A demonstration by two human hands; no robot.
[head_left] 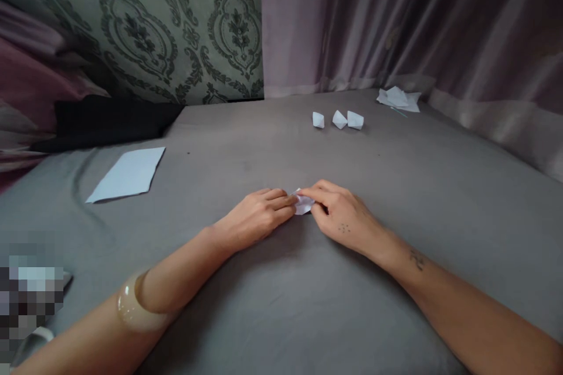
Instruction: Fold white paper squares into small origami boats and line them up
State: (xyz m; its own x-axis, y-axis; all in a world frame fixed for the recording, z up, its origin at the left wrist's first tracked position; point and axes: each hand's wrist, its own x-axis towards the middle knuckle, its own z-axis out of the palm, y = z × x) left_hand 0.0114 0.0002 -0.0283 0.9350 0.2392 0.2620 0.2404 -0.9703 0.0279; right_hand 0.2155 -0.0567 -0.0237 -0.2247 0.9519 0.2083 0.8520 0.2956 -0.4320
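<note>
Between my two hands a small folded piece of white paper point(303, 205) rests on the grey sheet point(246, 146). My left hand point(268, 211) presses its fingertips on the paper's left side, its fingers held together. From the right, my right hand point(336, 205) pinches the paper with thumb and index finger, the index fingertip reaching over its top edge. Part of the paper is hidden under the fingers, so its full shape does not show.
Three small folded white paper shapes point(340, 119) stand farther back. Crumpled white paper point(398, 98) lies near the curtain point(352, 17) at the back right. On the left are a stack of white sheets point(129, 174) and a black cloth point(109, 123). A blurred-out object point(33, 293) sits at lower left.
</note>
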